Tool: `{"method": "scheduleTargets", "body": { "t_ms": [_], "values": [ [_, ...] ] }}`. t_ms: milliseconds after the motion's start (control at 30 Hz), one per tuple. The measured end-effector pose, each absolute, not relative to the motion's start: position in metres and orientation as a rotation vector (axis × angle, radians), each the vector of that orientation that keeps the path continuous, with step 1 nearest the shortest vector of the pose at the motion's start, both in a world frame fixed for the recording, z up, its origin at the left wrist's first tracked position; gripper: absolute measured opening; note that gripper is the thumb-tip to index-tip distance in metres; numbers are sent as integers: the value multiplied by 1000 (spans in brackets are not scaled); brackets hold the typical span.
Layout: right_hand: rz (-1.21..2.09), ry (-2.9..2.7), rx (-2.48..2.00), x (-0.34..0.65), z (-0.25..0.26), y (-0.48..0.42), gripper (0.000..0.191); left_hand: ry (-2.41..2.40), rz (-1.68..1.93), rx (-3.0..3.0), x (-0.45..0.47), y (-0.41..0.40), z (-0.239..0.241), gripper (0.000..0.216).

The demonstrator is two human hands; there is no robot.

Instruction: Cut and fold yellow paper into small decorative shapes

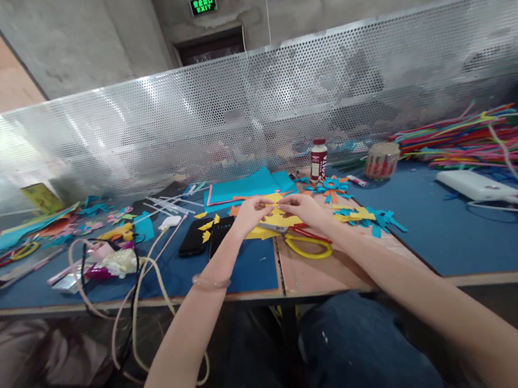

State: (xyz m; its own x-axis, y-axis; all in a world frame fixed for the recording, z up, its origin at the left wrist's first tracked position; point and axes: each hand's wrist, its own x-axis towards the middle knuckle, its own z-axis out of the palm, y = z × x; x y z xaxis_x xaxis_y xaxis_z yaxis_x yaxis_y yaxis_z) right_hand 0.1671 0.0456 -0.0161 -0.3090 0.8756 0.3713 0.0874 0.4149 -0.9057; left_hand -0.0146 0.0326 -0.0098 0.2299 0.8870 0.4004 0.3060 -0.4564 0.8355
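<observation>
My left hand [252, 214] and my right hand [303, 207] meet above the table, fingertips pinched on a small piece of yellow paper [276, 206]. Its exact shape is partly hidden by the fingers. Beneath them lie more yellow paper sheets [259, 233]. Scissors with yellow and red handles [313, 249] rest just below my right hand, blades pointing left. To the left of my left hand are two dark phones [193, 238] with yellow paper scraps [205, 226] on and around them. Blue paper cut-outs [382, 218] and yellow strips are piled right of my right wrist.
Blue paper sheets [243, 186] lie behind my hands. A red-labelled bottle [319, 160] and a clear jar [381, 160] stand behind right. Cables [159, 280] hang over the front edge at left. Colourful pipe cleaners [469, 140] and a white power bank [475, 187] lie at right.
</observation>
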Motion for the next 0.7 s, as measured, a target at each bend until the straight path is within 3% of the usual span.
{"method": "scheduleTargets", "body": {
  "t_ms": [700],
  "values": [
    [987, -1684, -858, 167, -14, 44, 19, 1092, 1197, 1881, -16, 34, -9, 29]
  ]
}}
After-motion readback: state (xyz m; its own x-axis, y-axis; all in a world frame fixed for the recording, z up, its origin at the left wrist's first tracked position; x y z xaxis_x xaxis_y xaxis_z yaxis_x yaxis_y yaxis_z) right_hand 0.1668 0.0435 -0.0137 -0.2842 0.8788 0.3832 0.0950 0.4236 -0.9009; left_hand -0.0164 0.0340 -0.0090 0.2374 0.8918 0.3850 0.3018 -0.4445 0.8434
